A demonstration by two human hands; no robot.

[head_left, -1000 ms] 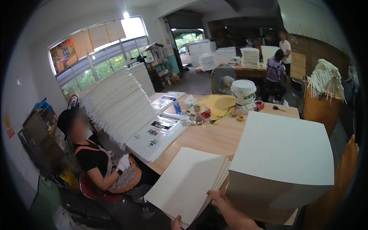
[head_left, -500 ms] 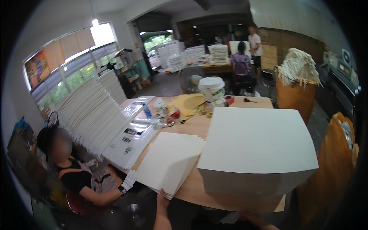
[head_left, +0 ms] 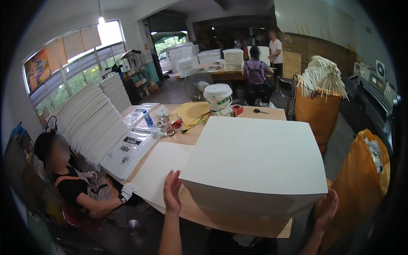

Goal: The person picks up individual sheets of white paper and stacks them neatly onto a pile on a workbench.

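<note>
Stack of pale sheets (head_left: 259,157) stands between left hand (head_left: 172,193) and right hand (head_left: 327,209), both wide and empty; squaring seems in hand, calling for even inward pressure.

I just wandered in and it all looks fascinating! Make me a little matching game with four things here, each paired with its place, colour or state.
Column one
1. Tall paper stack
2. Bucket
3. Fan
4. Left hand

Column two
A. Beyond the table, left of the bucket
B. Open, fingers pointing up
C. White with a green patch
D. Between the left hand and right hand

Right pairs: 1-D, 2-C, 3-A, 4-B
</note>
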